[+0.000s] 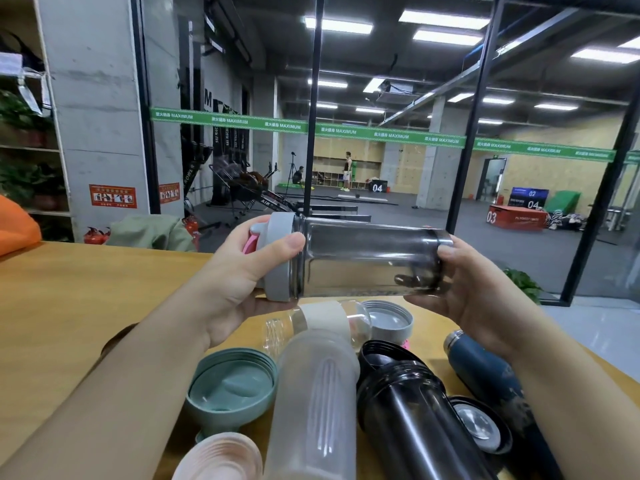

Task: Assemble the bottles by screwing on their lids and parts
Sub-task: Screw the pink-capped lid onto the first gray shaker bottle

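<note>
I hold a smoky clear bottle (367, 258) sideways above the table. My left hand (242, 271) grips its grey lid (280, 258), which has a pink flip part, at the bottle's left end. My right hand (478, 289) grips the bottle's base. Below lie a frosted bottle (315, 403), a black bottle (408, 417), a dark blue flask (485, 372), a small clear bottle with a cream band (325, 320), a teal lid (232, 386), a second grey lid (388, 320), a pink lid (221, 459) and a black cap with a metal centre (481, 424).
The wooden table (86, 299) stretches to the left. A glass wall stands behind it, with a gym floor beyond. A green jacket (149, 233) and an orange object (17, 223) sit at the table's far left edge.
</note>
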{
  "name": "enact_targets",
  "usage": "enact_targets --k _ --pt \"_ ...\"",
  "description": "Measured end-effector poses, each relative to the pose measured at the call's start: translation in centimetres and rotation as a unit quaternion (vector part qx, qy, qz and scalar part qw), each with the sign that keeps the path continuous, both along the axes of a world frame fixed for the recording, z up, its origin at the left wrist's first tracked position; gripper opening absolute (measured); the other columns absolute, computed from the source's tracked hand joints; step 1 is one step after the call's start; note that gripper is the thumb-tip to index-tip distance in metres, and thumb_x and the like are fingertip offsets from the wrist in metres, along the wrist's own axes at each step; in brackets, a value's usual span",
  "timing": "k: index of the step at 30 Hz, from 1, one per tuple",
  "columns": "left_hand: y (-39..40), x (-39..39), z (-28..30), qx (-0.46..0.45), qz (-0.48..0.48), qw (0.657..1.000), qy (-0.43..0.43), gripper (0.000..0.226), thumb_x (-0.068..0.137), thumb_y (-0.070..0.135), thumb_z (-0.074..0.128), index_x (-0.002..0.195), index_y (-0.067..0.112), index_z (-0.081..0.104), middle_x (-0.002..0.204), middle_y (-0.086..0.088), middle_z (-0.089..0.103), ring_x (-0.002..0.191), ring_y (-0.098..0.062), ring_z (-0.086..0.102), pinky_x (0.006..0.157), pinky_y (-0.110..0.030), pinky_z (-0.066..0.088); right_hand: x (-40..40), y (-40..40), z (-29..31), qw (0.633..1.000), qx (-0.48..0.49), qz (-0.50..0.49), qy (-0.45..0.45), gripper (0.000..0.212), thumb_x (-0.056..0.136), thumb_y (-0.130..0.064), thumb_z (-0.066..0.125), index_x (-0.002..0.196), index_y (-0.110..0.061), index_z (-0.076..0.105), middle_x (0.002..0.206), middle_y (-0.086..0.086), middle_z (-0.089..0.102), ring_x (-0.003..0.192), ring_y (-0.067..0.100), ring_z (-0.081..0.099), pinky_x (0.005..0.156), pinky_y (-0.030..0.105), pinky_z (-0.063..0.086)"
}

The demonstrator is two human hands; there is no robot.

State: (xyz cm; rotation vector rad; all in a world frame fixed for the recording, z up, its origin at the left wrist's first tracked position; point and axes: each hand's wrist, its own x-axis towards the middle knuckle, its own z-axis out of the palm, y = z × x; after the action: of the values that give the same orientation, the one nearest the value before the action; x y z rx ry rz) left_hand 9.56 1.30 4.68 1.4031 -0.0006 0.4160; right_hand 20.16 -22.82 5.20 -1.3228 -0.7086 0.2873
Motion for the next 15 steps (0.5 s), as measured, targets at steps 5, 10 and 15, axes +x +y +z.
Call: enact_targets --k 5,10,15 --pt "0.02 -0.19 0.23 0.013 0.001 1.000 -0.008 0.069 0.061 0.035 0.078 0.125 0.032 0.052 0.124 -0.008 0.060 0.110 -0.037 0.059 0.061 -0.040 0.057 -0.27 0.29 -0.02 0.998 -0.015 -0.048 0.048 0.037 0.079 -0.044 0.053 0.101 -0.016 0.062 0.093 0.011 0.063 0.070 0.019 0.068 0.058 0.025 0.058" --pt "-0.19 -0.16 0.11 0.024 -0.015 0.999 -0.014 0.075 0.059 0.034 0.080 0.127 0.032 0.050 0.124 -0.004 0.061 0.109 -0.035 0.061 0.062 -0.040 0.057 -0.58 0.35 0.24 0.993 -0.037 -0.077 0.083 0.049 0.089 -0.054 0.044 0.105 -0.012 0.063 0.075 0.011 0.064 0.062 0.023 0.065 0.045 0.022 0.052" --pt "-0.16 -0.11 -0.13 0.027 -0.023 0.999 -0.027 0.074 0.059 0.030 0.076 0.128 0.034 0.048 0.122 -0.003 0.062 0.106 -0.034 0.064 0.066 -0.044 0.058 -0.78 -0.05 0.69 0.987 -0.091 -0.090 0.094 0.055 0.087 -0.061 0.042 0.095 -0.008 0.059 0.070 0.014 0.059 0.048 0.022 0.058 0.037 0.022 0.047"
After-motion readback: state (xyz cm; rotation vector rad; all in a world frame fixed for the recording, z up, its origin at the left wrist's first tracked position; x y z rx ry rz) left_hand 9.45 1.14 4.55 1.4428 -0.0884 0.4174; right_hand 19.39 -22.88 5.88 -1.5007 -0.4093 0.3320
